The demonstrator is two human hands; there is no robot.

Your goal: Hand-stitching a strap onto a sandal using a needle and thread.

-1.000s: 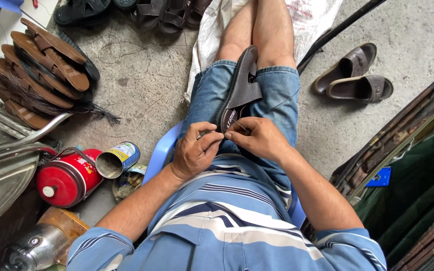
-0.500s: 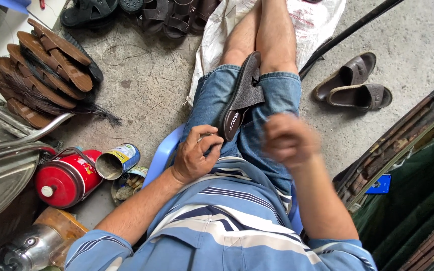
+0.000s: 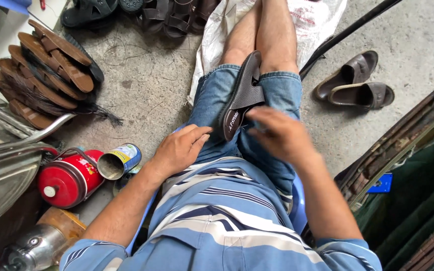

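So the dark brown leather slide sandal [image 3: 242, 98] is lying sole-side toward us in the person's lap, wedged in the gap between the two denim-covered thighs, heel end toward the belly. That sandal is basically the centre of everything here.

What's different from a second ago: both hands were bunched up together right at the near end of the sandal, fingers working on it. Half a second later the right hand had already lifted off. Now the right hand [image 3: 280, 135] is hovering just to the right of the sandal's heel end, a bit blurred, fingers loosely curled and not holding anything I can make out. The left hand [image 3: 179, 149] has slid off too and sits just left of the heel end, fingers pressed together and flat on the shorts, fingertips close to the sandal but I wouldn't say touching. So neither hand actually grips the sandal now; it stays put on its own between the legs. To me that reads as whatever fiddly bit they were doing at the heel being paused or finished.

Around it: well left of the sandal there's a fanned stack of brown soles [image 3: 43, 75] on the concrete, and nearer the person's left arm a red canister [image 3: 69, 178] with an open tin can [image 3: 119, 160] beside it. Off to the right of the sandal, a pair of brown slides [image 3: 355, 83] sits on the floor.
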